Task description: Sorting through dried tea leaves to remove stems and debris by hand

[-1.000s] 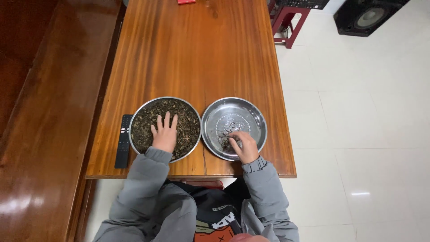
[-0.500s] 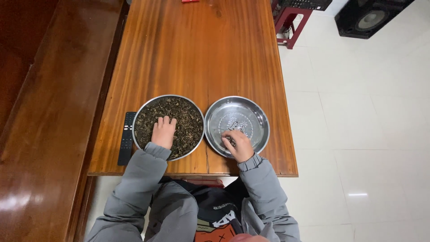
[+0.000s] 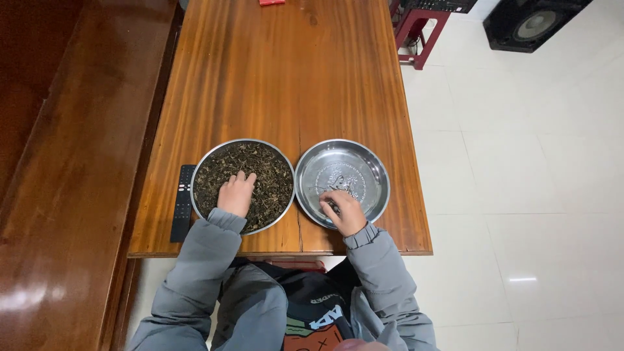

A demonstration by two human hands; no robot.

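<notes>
In leaf tray (image 3: 273, 170), left hand (image 3: 236, 194) fingers now curled; right hand (image 3: 342, 210) unmoved.

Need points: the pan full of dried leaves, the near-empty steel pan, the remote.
pan of dried leaves (image 3: 260, 159), head view, on the dark leaves near the far rim
near-empty steel pan (image 3: 361, 166), head view, on its bare shiny floor
black remote (image 3: 182, 211), head view, middle of its body

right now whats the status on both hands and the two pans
Left hand flat on the dried leaves in the left pan. Right hand curled in the near-empty right pan, fingers pinched. Remote beside left pan, nothing blocking.
</notes>
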